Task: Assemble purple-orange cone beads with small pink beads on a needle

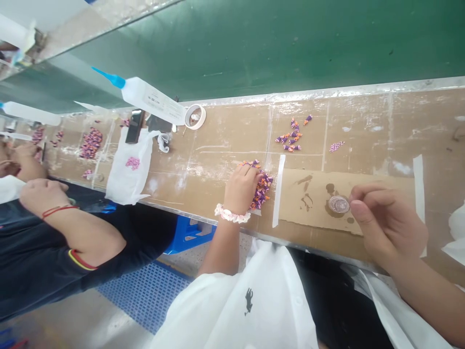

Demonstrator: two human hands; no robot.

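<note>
My left hand [241,188], a scrunchie on its wrist, rests with bent fingers at a pile of small purple-and-orange figures [262,190]. Its fingertips are closed against the pile, and whatever they hold is hidden. Over the right part of a taped cardboard sheet [290,194], my right hand [390,218] has thumb and forefinger pinched together. Anything in that pinch is too small to make out. Just left of those fingertips lies a small round clear dish [338,204], with dark wet stains around it on the cardboard.
More purple-and-orange figures [290,136] and a cluster of tiny pink pieces [336,146] lie farther back. At left are a tape roll [195,117], a white blue-tipped bottle [154,100], a phone [134,126] and a white cloth [127,179]. A co-worker's arm [80,220] extends beyond.
</note>
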